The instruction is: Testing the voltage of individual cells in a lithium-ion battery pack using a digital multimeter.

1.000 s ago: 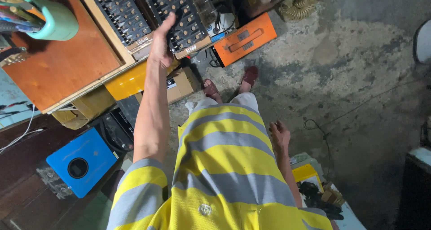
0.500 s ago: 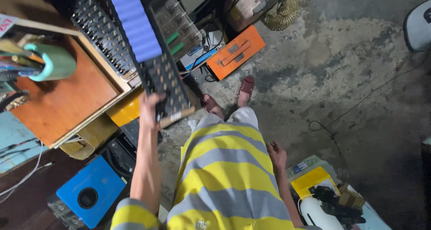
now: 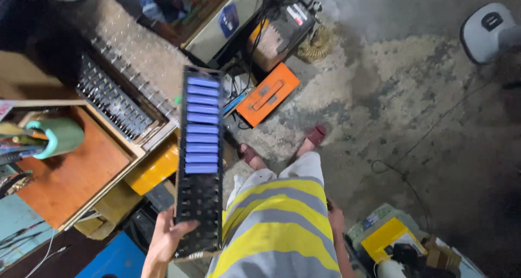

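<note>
A long black battery holder (image 3: 198,158), its upper half filled with a row of blue cells (image 3: 202,125), is standing out lengthwise in front of the person's striped shirt (image 3: 279,224). The left hand (image 3: 165,240) is gripping its near end, fingers curled around the edge. The right hand (image 3: 336,221) is hanging beside the hip, touching nothing; its openness is unclear. An orange case (image 3: 267,94) is lying on the concrete floor (image 3: 412,120) beyond, and a wooden counter (image 3: 70,175) with a green cup (image 3: 57,137) is sitting to the left.
</note>
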